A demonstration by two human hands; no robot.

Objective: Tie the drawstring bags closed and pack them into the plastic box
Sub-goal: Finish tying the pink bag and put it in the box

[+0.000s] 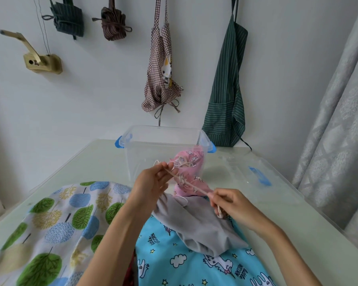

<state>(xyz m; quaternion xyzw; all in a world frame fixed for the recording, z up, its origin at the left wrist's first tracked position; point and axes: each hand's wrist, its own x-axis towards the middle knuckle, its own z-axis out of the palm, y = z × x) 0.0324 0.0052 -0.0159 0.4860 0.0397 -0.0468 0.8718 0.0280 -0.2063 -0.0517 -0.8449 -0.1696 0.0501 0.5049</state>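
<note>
A pink printed drawstring bag (191, 183) hangs between my hands, just in front of the clear plastic box (145, 145). My left hand (151, 183) pinches one end of its cream drawstring (189, 183) up near the bag's gathered mouth. My right hand (234, 205) pinches the other end, and the cord runs taut between them. A second pink bag (189, 158) lies inside the box at its right side. On the table in front of me lie a grey bag (196, 226), a blue unicorn-print bag (186, 263) and a tree-print bag (58, 219).
The box's clear lid (256, 174) with a blue clip lies on the table to the right. Aprons (225, 89) and tied cloth bundles hang on the wall behind. A grey curtain (335, 120) falls along the right side. The table edge runs close to the wall.
</note>
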